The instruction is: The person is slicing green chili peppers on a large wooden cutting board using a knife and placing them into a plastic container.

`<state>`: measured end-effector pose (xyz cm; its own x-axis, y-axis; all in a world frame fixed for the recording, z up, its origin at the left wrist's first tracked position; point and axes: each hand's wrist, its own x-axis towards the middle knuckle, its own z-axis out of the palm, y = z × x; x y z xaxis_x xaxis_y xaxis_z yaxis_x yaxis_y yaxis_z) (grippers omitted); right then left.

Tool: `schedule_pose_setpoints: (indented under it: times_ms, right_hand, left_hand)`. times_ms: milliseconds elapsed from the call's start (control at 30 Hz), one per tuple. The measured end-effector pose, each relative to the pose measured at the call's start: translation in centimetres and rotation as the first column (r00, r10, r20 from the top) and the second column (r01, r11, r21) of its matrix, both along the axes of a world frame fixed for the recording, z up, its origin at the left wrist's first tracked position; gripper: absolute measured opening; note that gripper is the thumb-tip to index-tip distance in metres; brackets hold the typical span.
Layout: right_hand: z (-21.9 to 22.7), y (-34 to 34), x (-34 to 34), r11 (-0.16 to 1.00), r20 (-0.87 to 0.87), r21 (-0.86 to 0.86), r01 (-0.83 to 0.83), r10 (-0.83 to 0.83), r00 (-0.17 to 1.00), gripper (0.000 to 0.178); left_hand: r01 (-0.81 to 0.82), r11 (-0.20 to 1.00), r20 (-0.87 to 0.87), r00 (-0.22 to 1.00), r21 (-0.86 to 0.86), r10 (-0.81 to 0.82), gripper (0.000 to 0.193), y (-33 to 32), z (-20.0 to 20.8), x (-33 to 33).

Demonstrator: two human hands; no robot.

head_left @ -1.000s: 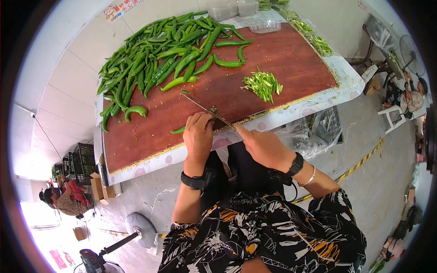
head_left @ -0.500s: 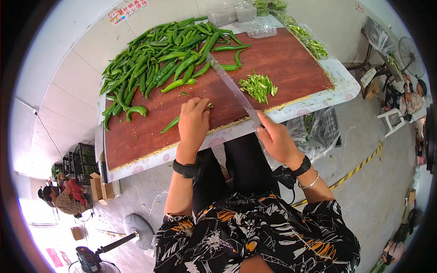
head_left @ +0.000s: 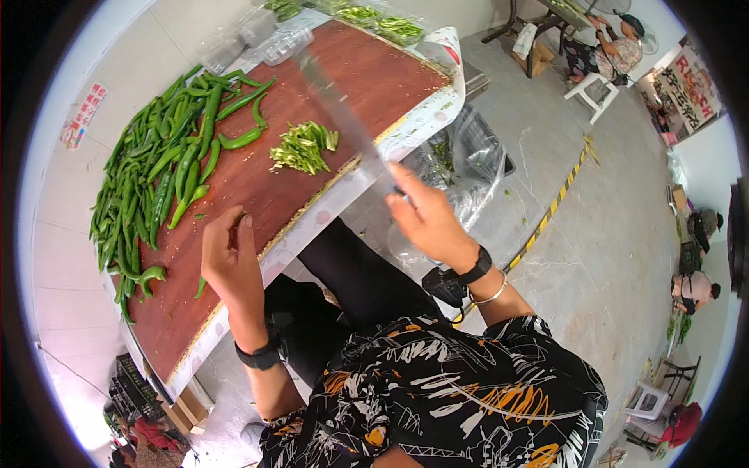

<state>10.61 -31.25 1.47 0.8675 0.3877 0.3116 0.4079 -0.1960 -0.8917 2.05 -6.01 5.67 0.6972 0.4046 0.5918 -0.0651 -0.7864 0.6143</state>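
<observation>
Knife (head_left: 351,123) gripped in the right hand (head_left: 427,218), fingers wrapped round the handle; blade, motion-blurred, slanted over the reddish-brown board (head_left: 382,66) and pointed toward its far side. Left hand (head_left: 234,261) held at the board's near edge, fingers curled and thumb brought close to them; whether anything is pinched there cannot be told. A green chili pepper (head_left: 200,287) is seen just beside that hand, partly hidden by it. Sliced pepper strips (head_left: 303,148) are heaped near the middle of the board, well apart from the left hand. Whole green chili peppers (head_left: 160,168) are piled along the left side. Beyond, a clear plastic tray (head_left: 287,47) is set at the far edge. Below the table, a clear plastic bag (head_left: 477,148) is seen; the floor is crossed by yellow-and-black tape (head_left: 558,199).
</observation>
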Motion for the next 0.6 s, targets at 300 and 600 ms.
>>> schedule_pose_setpoints:
  times_ms: [300, 600]
  right_hand:
    - [3.8, -6.8, 0.8, 0.891, -0.013, 0.218, 0.398, -0.405, 0.914, 0.048]
    - [1.6, -6.3, 0.1, 0.953, -0.161, 0.100, 0.287, -0.269, 0.950, 0.039]
  left_hand:
    - [0.503, 0.855, 0.097, 0.851, 0.128, -0.516, 0.054, -12.1, -1.5, 8.5]
    - [0.429, 0.902, -0.105, 0.900, 0.051, -0.423, 0.051, -7.5, -4.1, 2.7]
